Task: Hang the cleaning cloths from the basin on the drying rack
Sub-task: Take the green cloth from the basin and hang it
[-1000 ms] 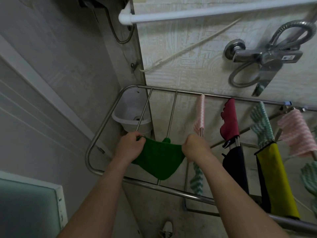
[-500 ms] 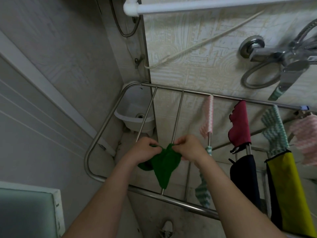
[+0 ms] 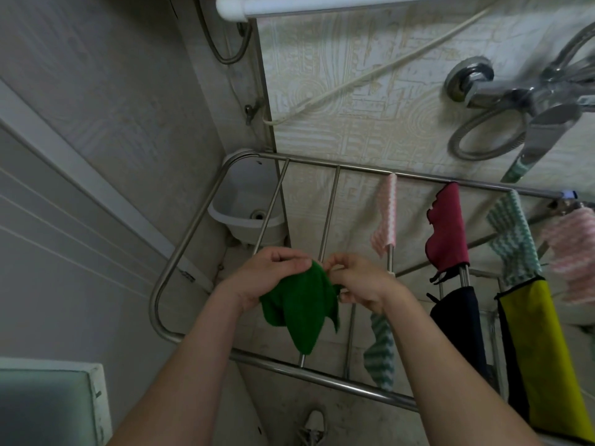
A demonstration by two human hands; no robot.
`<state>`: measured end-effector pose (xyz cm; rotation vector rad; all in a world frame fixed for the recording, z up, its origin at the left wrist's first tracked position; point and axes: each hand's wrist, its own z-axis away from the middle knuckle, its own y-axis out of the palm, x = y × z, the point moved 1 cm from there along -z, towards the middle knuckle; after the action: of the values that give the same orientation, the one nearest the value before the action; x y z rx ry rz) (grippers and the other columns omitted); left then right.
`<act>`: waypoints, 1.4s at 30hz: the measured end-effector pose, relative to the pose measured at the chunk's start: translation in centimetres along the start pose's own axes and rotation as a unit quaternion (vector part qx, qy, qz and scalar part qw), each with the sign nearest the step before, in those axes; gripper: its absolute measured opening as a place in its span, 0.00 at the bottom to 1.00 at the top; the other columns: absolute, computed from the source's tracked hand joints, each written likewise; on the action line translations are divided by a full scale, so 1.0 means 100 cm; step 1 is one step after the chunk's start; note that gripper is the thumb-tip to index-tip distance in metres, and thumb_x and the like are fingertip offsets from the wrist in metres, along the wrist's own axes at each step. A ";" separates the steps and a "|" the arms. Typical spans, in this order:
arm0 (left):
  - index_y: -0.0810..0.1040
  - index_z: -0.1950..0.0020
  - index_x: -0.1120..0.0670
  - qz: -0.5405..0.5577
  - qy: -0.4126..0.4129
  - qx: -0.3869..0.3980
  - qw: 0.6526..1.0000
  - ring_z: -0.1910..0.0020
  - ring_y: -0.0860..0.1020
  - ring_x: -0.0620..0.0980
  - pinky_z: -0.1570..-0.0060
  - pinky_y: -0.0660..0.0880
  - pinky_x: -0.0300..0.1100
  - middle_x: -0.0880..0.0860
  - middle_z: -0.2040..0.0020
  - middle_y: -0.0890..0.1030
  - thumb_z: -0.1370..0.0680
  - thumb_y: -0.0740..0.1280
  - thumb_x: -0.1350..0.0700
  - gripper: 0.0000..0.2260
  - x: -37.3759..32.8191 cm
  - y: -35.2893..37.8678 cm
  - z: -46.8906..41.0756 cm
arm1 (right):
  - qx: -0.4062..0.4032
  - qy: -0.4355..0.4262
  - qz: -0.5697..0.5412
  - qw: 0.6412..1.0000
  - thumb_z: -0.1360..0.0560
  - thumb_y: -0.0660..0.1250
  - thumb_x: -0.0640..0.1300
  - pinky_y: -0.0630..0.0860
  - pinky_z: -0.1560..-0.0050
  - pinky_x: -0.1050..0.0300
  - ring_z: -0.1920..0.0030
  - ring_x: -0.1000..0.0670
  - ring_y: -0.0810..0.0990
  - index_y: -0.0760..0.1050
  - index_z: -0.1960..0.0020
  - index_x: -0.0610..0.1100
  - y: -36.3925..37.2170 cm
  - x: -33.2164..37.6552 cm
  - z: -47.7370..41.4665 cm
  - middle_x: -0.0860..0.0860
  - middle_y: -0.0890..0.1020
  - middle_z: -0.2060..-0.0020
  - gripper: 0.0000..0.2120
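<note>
A green cloth hangs bunched over a bar of the steel drying rack. My left hand grips its top left part. Just to the right, my right hand pinches the cloth's upper right edge. Both hands are close together above the rack's second bar. Further right on the rack hang a pink striped cloth, a dark red cloth, a teal striped cloth, a navy cloth and a yellow cloth.
A white basin sits in the corner below the rack's far left end. A shower tap and hose jut from the tiled wall at upper right. A white pipe runs along the top. My shoe shows on the floor.
The green cloth was stretched wide between my hands. My hands have come together and the cloth now hangs bunched and folded over the bar. The view has shifted slightly left.
</note>
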<state>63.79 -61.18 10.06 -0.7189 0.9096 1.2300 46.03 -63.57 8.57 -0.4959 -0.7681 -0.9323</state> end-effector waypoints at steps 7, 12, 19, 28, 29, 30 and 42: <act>0.78 0.55 0.52 -0.215 0.020 -0.142 0.966 0.57 0.76 0.46 0.63 0.70 0.35 0.50 0.57 0.79 0.21 0.63 0.61 0.07 0.027 -0.002 -0.018 | -0.021 -0.073 0.063 0.995 0.28 0.73 0.43 0.82 0.56 0.54 0.57 0.48 0.83 0.78 0.51 0.45 0.003 -0.001 0.001 0.45 0.83 0.52 0.08; 0.76 0.47 0.43 -0.263 0.012 -0.047 0.964 0.51 0.78 0.51 0.54 0.74 0.43 0.52 0.50 0.80 0.24 0.60 0.66 0.17 0.035 0.000 -0.016 | -0.018 -0.125 0.102 0.987 0.24 0.67 0.38 0.81 0.49 0.53 0.53 0.48 0.83 0.77 0.49 0.45 0.007 0.004 0.008 0.48 0.83 0.52 0.06; 0.80 0.48 0.43 -0.185 0.053 -0.014 0.981 0.66 0.77 0.43 0.65 0.73 0.35 0.48 0.66 0.80 0.27 0.62 0.69 0.21 0.010 0.002 0.002 | 0.053 -0.135 0.005 0.989 0.24 0.64 0.31 0.78 0.47 0.41 0.51 0.38 0.83 0.72 0.43 0.43 -0.003 0.002 0.023 0.44 0.84 0.51 0.12; 0.83 0.55 0.47 -0.332 0.174 -0.025 0.927 0.62 0.81 0.44 0.61 0.78 0.40 0.47 0.62 0.83 0.29 0.67 0.60 0.10 -0.024 0.020 0.027 | 0.054 -0.114 0.048 0.991 0.28 0.61 0.62 0.73 0.48 0.61 0.48 0.57 0.79 0.79 0.44 0.52 -0.002 0.020 0.033 0.56 0.83 0.50 0.19; 0.83 0.54 0.48 -0.326 0.182 -0.031 0.927 0.62 0.81 0.44 0.61 0.78 0.40 0.47 0.62 0.83 0.28 0.67 0.60 0.09 -0.026 0.022 0.028 | 0.072 -0.117 0.031 0.990 0.30 0.63 0.61 0.74 0.49 0.60 0.49 0.57 0.80 0.79 0.45 0.52 0.002 0.022 0.033 0.56 0.84 0.52 0.20; 0.83 0.54 0.48 -0.317 0.186 -0.039 0.929 0.62 0.80 0.44 0.60 0.78 0.41 0.47 0.62 0.83 0.28 0.69 0.59 0.08 -0.027 0.022 0.028 | 0.084 -0.122 0.018 0.989 0.31 0.65 0.60 0.73 0.51 0.59 0.53 0.57 0.80 0.80 0.46 0.50 0.005 0.022 0.033 0.55 0.84 0.55 0.19; 0.78 0.51 0.52 -0.078 0.073 -0.036 0.994 0.60 0.80 0.50 0.59 0.77 0.45 0.58 0.59 0.82 0.36 0.78 0.62 0.17 -0.008 -0.014 0.023 | 0.051 -0.140 -0.203 0.968 0.32 0.70 0.43 0.81 0.60 0.59 0.58 0.47 0.83 0.82 0.52 0.36 0.010 0.009 0.023 0.42 0.85 0.58 0.13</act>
<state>65.55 -59.91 11.80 -0.9299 0.9132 1.0861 46.41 -61.95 10.73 -0.3905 -1.1983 -1.2091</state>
